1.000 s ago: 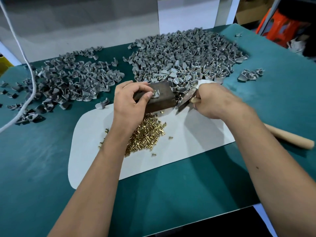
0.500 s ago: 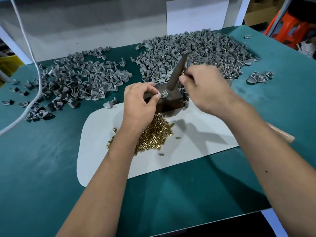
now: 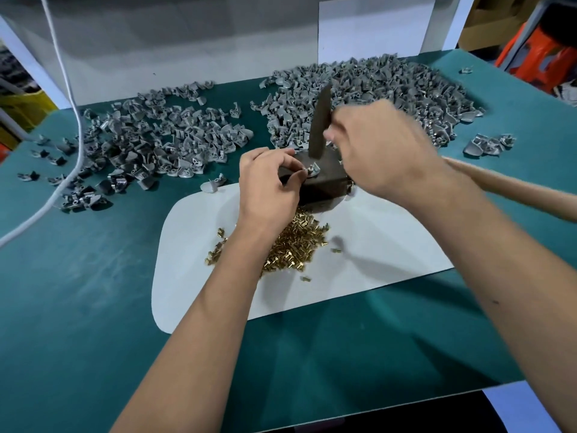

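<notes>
A dark metal block (image 3: 324, 184) stands at the far edge of a white mat (image 3: 368, 245). On top of the block lies a small grey metal part (image 3: 313, 169). My left hand (image 3: 268, 185) pinches that part with thumb and fingertips. My right hand (image 3: 384, 154) grips a hammer whose dark head (image 3: 319, 123) points down onto the block just behind the part. The hammer's wooden handle (image 3: 512, 189) sticks out to the right behind my forearm. A heap of small brass rivets (image 3: 293, 245) lies on the mat below my left wrist.
Two big piles of grey metal parts lie on the green table: one at the back left (image 3: 150, 145), one at the back right (image 3: 390, 89). A small cluster (image 3: 487, 145) sits far right. A white cable (image 3: 71, 120) hangs at left. The table's front edge (image 3: 406, 407) is near.
My right hand swung the hammer up from beside the block and brought its head down over the part on the block. My left hand stayed on the block, pinching the part.
</notes>
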The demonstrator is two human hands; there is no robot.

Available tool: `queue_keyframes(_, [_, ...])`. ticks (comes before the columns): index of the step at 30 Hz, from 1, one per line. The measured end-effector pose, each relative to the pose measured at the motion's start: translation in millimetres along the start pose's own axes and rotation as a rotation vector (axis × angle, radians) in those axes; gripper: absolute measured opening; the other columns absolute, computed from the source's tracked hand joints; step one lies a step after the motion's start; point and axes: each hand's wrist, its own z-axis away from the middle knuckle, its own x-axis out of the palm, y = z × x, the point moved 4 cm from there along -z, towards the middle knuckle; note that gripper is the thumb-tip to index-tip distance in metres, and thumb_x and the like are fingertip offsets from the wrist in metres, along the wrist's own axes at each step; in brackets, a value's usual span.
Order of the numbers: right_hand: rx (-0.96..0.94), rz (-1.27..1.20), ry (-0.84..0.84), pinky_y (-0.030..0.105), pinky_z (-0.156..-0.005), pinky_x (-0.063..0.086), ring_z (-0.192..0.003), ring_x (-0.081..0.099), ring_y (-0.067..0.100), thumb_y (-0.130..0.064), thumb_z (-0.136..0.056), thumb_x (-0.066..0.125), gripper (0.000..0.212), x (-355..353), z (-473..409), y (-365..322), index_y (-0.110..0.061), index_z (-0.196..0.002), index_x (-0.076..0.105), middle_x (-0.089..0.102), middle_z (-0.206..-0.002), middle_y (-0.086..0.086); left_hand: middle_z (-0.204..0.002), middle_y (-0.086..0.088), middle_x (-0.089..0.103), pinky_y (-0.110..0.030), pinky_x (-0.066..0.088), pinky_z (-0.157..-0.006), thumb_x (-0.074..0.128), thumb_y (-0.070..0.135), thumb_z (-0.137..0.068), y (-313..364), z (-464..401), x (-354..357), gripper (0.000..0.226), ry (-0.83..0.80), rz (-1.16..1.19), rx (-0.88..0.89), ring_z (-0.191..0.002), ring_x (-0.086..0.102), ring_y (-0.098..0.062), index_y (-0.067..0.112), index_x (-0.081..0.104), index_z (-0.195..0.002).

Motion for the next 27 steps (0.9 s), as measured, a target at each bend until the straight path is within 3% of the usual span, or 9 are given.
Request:
queue_keyframes(2, [0.014,-0.089,0.174,0.032,-0.061,0.037,-0.057,0.045,0.028,-0.031,-0.106,0.048,0.019,-8,2,1,-0.017,-0.095,0.057,0.045,-0.066,0.0,-0.119,0.006,0.071,-0.036,0.038,-0.112,0.076,0.012,-0.089,1,0,0,0.005,0.003,0.022,-0.01,-0.128,0.05,-0.024,0.017,0.077,-0.089])
queue_keyframes(3, [0.023,-0.089,0.158,0.033,-0.061,0.036,-0.056,0.044,0.027,-0.03,-0.106,0.047,0.02,-6,3,-1,-0.016,-0.097,0.058,0.045,-0.067,0.0,-0.119,0.005,0.071,-0.037,0.039,-0.111,0.076,0.011,-0.089,0,-1,0,0.006,0.001,0.031,-0.011,-0.127,0.051,-0.025,0.017,0.077,-0.089])
queue_keyframes(7, [0.025,0.084,-0.152,0.037,-0.068,0.042,-0.076,0.058,0.037,-0.033,-0.106,0.046,0.021,10,2,-7,-0.018,-0.102,0.06,0.052,-0.079,0.006,-0.117,0.003,0.072,-0.041,0.044,-0.108,0.073,0.005,-0.089,-2,-1,0,0.01,-0.015,0.046,-0.016,-0.125,0.055,-0.026,0.013,0.078,-0.09])
queue_keyframes(11, [0.032,0.003,0.161,0.034,-0.063,0.038,-0.063,0.046,0.031,-0.031,-0.105,0.048,0.021,-7,-1,-2,-0.016,-0.099,0.061,0.045,-0.068,0.002,-0.118,0.004,0.071,-0.041,0.044,-0.109,0.075,0.008,-0.088,-2,-1,2,0.01,-0.027,0.058,-0.024,-0.126,0.054,-0.025,0.018,0.077,-0.088])
queue_keyframes(12, [0.042,-0.019,0.159,0.035,-0.062,0.037,-0.063,0.044,0.03,-0.031,-0.106,0.047,0.021,-3,1,-2,-0.015,-0.097,0.058,0.044,-0.068,0.002,-0.118,0.003,0.071,-0.041,0.044,-0.109,0.075,0.008,-0.089,-2,-2,2,0.009,-0.022,0.058,-0.021,-0.126,0.054,-0.025,0.017,0.077,-0.089])
queue_keyframes(16, [0.069,0.07,-0.132,0.036,-0.066,0.038,-0.072,0.051,0.033,-0.035,-0.107,0.045,0.023,14,4,0,-0.019,-0.092,0.053,0.054,-0.079,0.008,-0.119,0.003,0.07,-0.041,0.046,-0.108,0.075,0.008,-0.09,-2,-1,1,0.007,-0.021,0.071,-0.03,-0.127,0.055,-0.025,0.015,0.077,-0.091])
queue_keyframes(21, [0.053,-0.037,0.178,0.033,-0.061,0.037,-0.059,0.045,0.029,-0.031,-0.106,0.047,0.025,-1,2,0,-0.013,-0.101,0.063,0.045,-0.067,0.0,-0.121,0.003,0.07,-0.041,0.044,-0.109,0.075,0.009,-0.089,-3,-2,2,0.007,-0.022,0.065,-0.023,-0.126,0.055,-0.026,0.016,0.077,-0.09])
queue_keyframes(24, [0.069,0.0,-0.095,0.037,-0.066,0.041,-0.072,0.05,0.034,-0.032,-0.108,0.044,0.025,23,11,-4,-0.012,-0.103,0.059,0.05,-0.078,0.008,-0.123,0.001,0.07,-0.043,0.046,-0.109,0.074,0.005,-0.09,-4,-2,2,0.008,-0.03,0.09,-0.04,-0.126,0.057,-0.029,0.013,0.076,-0.091])
queue_keyframes(27, [0.023,0.085,-0.053,0.038,-0.066,0.047,-0.069,0.056,0.034,-0.035,-0.106,0.046,0.026,7,-1,2,-0.016,-0.097,0.061,0.054,-0.074,0.006,-0.122,0.003,0.069,-0.042,0.046,-0.109,0.075,0.007,-0.09,-4,-1,2,0.007,-0.03,0.091,-0.05,-0.127,0.056,-0.027,0.014,0.076,-0.091])
